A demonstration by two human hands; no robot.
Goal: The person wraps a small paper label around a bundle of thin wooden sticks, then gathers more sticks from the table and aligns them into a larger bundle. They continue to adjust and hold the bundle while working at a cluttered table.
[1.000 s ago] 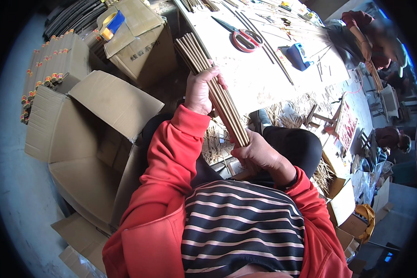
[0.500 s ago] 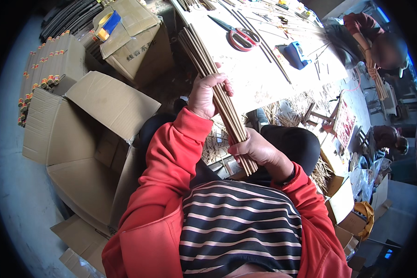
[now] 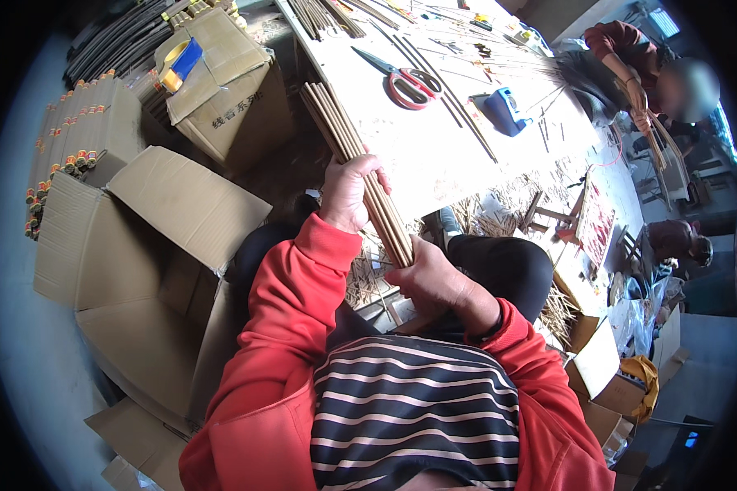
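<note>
A bundle of thin brown incense sticks (image 3: 336, 123) slants in front of me, its upper ends far left and its lower ends near my lap. My left hand (image 3: 348, 192) is wrapped round the middle of the bundle, thumb across the sticks. My right hand (image 3: 436, 282) is closed round the lower end, and its fingers and palm hide the stick ends. Beyond the bundle, red-handled scissors (image 3: 413, 87) lie on the white table (image 3: 434, 176), with a blue tape dispenser (image 3: 506, 112) to their right.
An opened cardboard box (image 3: 131, 262) stands at my left. Behind it, a closed carton (image 3: 229, 106) carries a tape roll (image 3: 180, 64), near stacked stick bundles (image 3: 74, 123). Loose sticks (image 3: 499, 196) litter the floor. A co-worker (image 3: 630, 57) holds sticks at the far right.
My right hand has slid down over the bundle's lower ends, which stuck out below it before. My left hand keeps its hold. The whole view has shifted slightly.
</note>
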